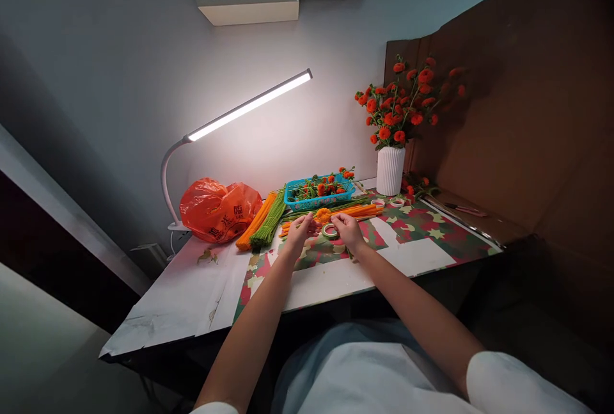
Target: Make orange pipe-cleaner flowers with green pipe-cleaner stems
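Observation:
Over the middle of the table, my left hand [300, 235] and my right hand [350, 231] face each other with fingers closed in a pinch. Between their fingertips is a small fluffy orange flower [323, 214], which both hands appear to grip from its two sides. Just below it, a roll of green tape [329, 231] is seen between the hands. Behind my hands lie orange pipe cleaners [362, 210], with green stems beside them. The exact grip of the fingertips is too small to make out.
A blue basket [293, 204] holds orange flowers with green stems. To its left are a bundle of green pipe cleaners [269, 222] and an orange plastic bag [218, 209]. A white vase [390, 171] of flowers stands back right, near tape rolls [397, 202]. A lit lamp [249, 105] overhangs.

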Demonstrator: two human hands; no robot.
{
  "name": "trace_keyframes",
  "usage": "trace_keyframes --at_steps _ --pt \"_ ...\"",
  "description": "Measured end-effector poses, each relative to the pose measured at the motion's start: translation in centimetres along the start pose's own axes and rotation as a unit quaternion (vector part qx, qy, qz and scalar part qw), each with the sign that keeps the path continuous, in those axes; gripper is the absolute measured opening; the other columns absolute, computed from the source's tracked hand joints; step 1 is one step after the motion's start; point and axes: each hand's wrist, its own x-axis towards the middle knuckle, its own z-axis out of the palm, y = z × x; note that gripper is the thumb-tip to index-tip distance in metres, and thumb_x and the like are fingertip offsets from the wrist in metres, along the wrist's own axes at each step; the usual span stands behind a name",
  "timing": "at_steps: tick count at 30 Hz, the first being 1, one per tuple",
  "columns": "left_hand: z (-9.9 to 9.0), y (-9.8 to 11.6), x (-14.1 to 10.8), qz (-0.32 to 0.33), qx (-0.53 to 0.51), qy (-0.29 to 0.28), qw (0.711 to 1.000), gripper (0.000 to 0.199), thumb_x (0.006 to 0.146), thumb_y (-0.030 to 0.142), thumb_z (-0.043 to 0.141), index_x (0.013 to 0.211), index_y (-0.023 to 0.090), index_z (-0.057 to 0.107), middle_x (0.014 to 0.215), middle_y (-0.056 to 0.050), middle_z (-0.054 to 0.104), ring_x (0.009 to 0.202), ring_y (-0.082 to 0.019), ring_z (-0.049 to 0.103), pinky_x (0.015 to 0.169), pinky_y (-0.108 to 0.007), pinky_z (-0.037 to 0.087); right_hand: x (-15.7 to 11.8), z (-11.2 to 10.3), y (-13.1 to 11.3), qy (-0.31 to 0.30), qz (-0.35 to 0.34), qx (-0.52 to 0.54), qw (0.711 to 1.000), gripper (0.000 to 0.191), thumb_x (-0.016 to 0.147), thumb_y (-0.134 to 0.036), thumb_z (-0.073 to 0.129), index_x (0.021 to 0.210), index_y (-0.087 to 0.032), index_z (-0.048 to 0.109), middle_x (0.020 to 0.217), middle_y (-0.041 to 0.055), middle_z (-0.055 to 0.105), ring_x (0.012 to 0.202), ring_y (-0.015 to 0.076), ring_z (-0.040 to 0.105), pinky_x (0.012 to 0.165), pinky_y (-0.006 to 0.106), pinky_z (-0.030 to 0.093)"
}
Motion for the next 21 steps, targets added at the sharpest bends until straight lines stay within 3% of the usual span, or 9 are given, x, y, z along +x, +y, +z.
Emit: trace_keyframes --at_steps 4,11,13,18,21 --pt "-0.6 0.2 0.0 0.012 0.023 -0.008 1.0 0.04 0.064 0.053 0.072 0.065 0.015 0.059 0.065 -0.002 0.065 0.056 -0.011 0.058 0.056 -0.023 0.046 0.1 0.1 -0.2 -0.009 0.026 0.045 0.999 0.031 0.067 -0.049 0.06 0.06 -0.02 0.05 0.051 -0.005 0.042 0.049 0.011 0.039 0.049 0.025 0.03" --pt "-1.2 2.4 -1.4 -0.119 0.08 -0.222 0.965 0.031 0.069 0.037 0.073 0.089 0.014 0.071 0.096 -0.011 0.07 0.076 -0.017 0.063 0.068 -0.028 0.05 0.1 -0.3 -0.8 0.008 0.029 0.045 0.999 0.027 0.067 -0.044 0.054 0.056 -0.021 0.045 0.051 -0.0051 0.038 0.05 0.0102 0.034 0.049 0.024 0.026" --pt "-1.2 2.7 -1.5 -0.138 0.064 -0.216 0.964 0.027 0.071 0.036 0.07 0.086 0.014 0.07 0.092 -0.01 0.07 0.073 -0.017 0.063 0.066 -0.028 0.05 -0.1 -0.4 -1.0 -0.009 0.013 0.014 1.0 0.025 0.068 -0.04 0.051 0.054 -0.02 0.044 0.051 -0.0047 0.039 0.05 0.0106 0.035 0.05 0.025 0.027" --pt "-1.3 2.4 -0.7 -0.129 0.012 -0.105 0.986 0.029 0.077 0.043 0.061 0.079 0.014 0.064 0.076 -0.006 0.067 0.061 -0.014 0.061 0.053 -0.023 0.047 -0.3 -0.4 -1.1 -0.01 -0.012 -0.027 1.0 0.023 0.07 -0.038 0.049 0.055 -0.021 0.044 0.053 -0.0044 0.04 0.053 0.0115 0.036 0.052 0.025 0.028" --pt "-1.4 2.0 -0.4 -0.13 0.029 -0.098 0.986 0.036 0.072 0.049 0.067 0.079 0.014 0.06 0.068 -0.001 0.061 0.056 -0.012 0.06 0.048 -0.02 0.043 -0.3 -0.3 -0.9 -0.04 -0.014 -0.037 0.998 0.023 0.07 -0.037 0.05 0.055 -0.02 0.046 0.053 -0.0045 0.041 0.053 0.0113 0.037 0.053 0.026 0.03"
